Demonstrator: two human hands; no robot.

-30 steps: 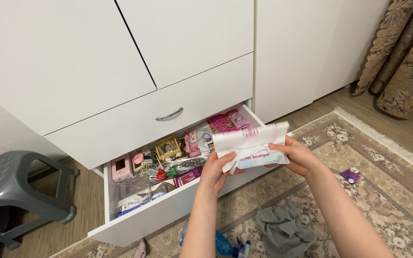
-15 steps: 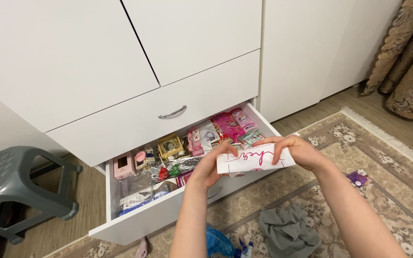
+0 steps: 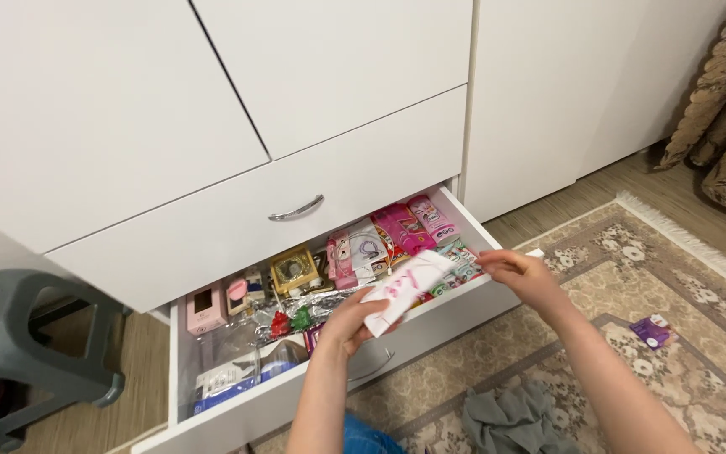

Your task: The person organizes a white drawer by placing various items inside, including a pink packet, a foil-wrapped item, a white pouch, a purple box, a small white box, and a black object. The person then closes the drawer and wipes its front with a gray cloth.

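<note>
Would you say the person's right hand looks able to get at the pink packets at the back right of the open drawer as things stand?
Probably yes. The right hand is empty at the drawer's front edge, and the pink packets lie uncovered just beyond it. The left hand holds the white packet further left, out of the way.

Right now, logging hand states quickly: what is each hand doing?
Left hand: closed on the folded white paper packet with pink markings.
Right hand: holding nothing, fingers loosely curled above the open white drawer.

Just one cam, head-mounted, so we're looking down and fwd from above at the open white wooden drawer of a white cabinet. Pretty close, arm's reach. Patterned beige rug fills the lower right.
</note>
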